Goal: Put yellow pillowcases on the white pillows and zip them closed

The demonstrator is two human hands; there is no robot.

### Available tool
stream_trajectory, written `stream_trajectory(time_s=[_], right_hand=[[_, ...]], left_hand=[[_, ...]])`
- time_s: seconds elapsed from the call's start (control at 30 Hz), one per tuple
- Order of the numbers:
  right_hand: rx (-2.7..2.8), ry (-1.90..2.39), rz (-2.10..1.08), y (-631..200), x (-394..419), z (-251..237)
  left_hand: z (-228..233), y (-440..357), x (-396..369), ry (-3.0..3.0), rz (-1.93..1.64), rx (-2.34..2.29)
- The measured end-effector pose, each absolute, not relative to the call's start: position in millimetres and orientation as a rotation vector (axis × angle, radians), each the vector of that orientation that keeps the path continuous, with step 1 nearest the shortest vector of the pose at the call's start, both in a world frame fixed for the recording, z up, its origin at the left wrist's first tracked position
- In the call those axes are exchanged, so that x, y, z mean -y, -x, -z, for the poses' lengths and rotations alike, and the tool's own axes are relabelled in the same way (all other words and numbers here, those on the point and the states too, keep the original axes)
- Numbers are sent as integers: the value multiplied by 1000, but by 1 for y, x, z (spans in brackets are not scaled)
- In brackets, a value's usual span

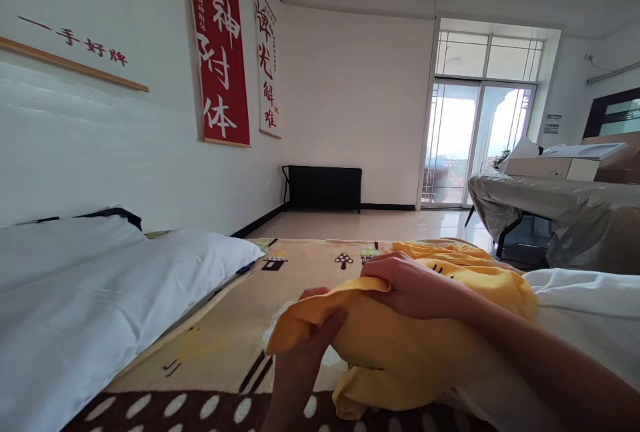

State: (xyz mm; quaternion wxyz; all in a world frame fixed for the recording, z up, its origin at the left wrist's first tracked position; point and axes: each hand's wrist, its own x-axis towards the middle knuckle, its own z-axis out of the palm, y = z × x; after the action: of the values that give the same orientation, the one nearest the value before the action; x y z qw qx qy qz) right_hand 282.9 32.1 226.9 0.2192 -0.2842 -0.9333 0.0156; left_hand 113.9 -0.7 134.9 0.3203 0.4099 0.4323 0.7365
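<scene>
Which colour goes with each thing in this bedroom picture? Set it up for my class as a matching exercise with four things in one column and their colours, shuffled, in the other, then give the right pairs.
Things:
1. Cloth gripped in both hands
2. Pillow on the bed
3. Large scroll on the wall
4. Low bench by the far wall

Colours:
A. Black
B. White
C. Yellow
D. Red with white characters

Right pairs: 1-C, 2-B, 3-D, 4-A
</scene>
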Motion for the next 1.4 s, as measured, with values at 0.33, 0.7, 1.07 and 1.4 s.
stream_trajectory(time_s=[0.33, 0.7, 1.07, 1.4], right_hand=[[2377, 769, -237, -253, -35, -213], [2405, 724, -229, -248, -32, -212], [2471, 727, -165, -246, -28, -214], [2377, 772, -380, -254, -33, -220]], left_hand=[[-132, -115, -3, -989, -1942, -1052], [-142, -105, 9, -972, -2021, -1190], [-145, -102, 11, -1394, -2022, -1130], [-129, -103, -4, -910, -1878, -1069]])
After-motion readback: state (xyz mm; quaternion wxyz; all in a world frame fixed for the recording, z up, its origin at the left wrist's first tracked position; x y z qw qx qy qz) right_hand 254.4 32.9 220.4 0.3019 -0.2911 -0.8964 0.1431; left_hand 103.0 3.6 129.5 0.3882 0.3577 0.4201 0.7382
